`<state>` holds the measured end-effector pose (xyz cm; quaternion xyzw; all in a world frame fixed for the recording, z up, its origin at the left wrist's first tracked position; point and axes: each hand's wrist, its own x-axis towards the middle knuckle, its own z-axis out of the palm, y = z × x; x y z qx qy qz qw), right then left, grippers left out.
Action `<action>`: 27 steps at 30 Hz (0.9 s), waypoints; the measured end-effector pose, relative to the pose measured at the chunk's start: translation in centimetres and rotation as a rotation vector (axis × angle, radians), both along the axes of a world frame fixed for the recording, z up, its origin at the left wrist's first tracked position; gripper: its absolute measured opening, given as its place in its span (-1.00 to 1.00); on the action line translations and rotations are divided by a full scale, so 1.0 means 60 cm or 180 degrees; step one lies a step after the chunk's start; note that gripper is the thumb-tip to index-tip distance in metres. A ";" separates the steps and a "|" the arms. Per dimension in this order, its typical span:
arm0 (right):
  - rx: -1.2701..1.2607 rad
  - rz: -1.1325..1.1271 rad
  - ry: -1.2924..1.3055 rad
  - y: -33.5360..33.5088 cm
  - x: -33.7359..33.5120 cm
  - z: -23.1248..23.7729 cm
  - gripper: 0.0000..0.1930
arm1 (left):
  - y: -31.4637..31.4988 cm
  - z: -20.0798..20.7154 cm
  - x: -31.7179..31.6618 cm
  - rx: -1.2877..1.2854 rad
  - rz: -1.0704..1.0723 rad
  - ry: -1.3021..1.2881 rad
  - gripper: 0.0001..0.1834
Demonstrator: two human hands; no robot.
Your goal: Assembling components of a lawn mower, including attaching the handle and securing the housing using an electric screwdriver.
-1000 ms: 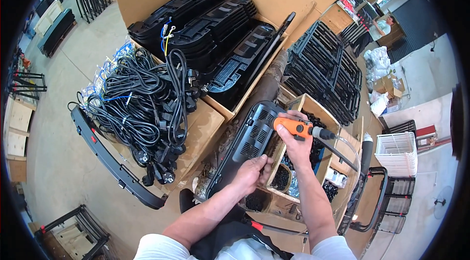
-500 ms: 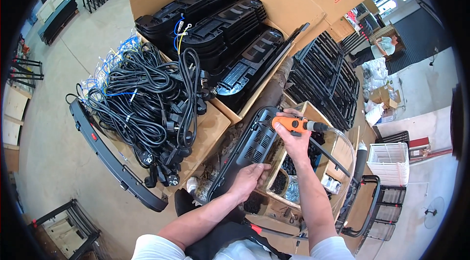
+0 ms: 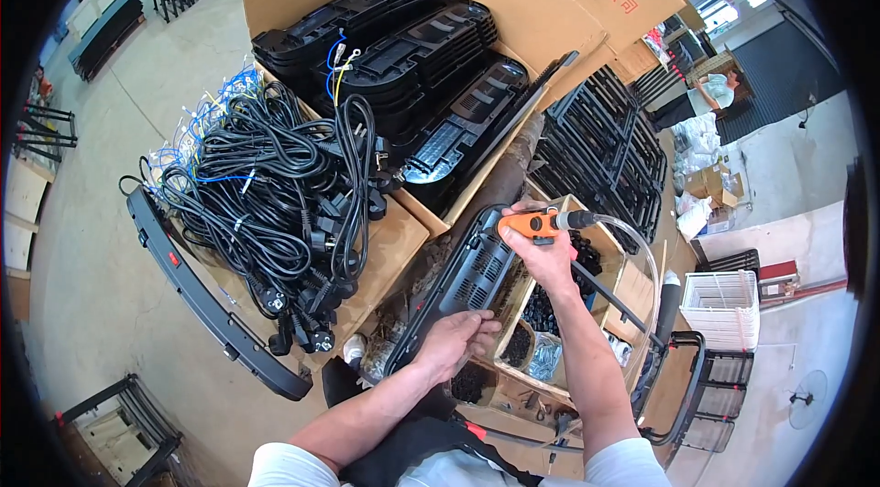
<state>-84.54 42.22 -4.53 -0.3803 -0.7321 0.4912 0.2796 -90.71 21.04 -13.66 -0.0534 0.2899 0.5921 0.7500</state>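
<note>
My right hand (image 3: 543, 253) grips an orange power screwdriver (image 3: 534, 224) with a clear hose running off to the right, its tip down on the far end of a long black plastic housing (image 3: 461, 283). My left hand (image 3: 454, 340) holds the near end of that housing, fingers curled over its edge. The housing lies tilted across the work spot in front of me, beside a cardboard tray of small black parts and screws (image 3: 550, 340).
A large cardboard box (image 3: 550, 1) holds stacked black housings (image 3: 403, 47). A heap of black power cords (image 3: 266, 203) lies on cardboard to the left, with a long black bar (image 3: 202, 304) below it. Black metal grilles (image 3: 605, 148) and a white basket (image 3: 729, 308) stand at right.
My right hand has carried the screwdriver slightly left and down onto the housing's far end. My left hand stays on the near end.
</note>
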 end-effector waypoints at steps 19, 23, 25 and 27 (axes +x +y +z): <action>-0.0455 -0.0283 0.0575 -0.140 0.083 0.103 -0.46 | 0.068 -0.006 -0.029 -0.0330 0.0953 -0.0728 -0.73; -0.0464 -0.0268 0.0574 -0.143 0.093 0.094 -0.47 | 0.075 -0.004 -0.034 -0.0142 0.0924 -0.0749 -0.72; -0.0566 -0.0352 0.0605 -0.145 0.093 0.097 -0.47 | 0.073 -0.005 -0.038 -0.0101 0.0884 -0.0701 -0.72; -0.0574 -0.0339 0.0563 -0.145 0.093 0.100 -0.46 | 0.071 -0.012 -0.041 0.0214 0.0799 -0.0777 -0.72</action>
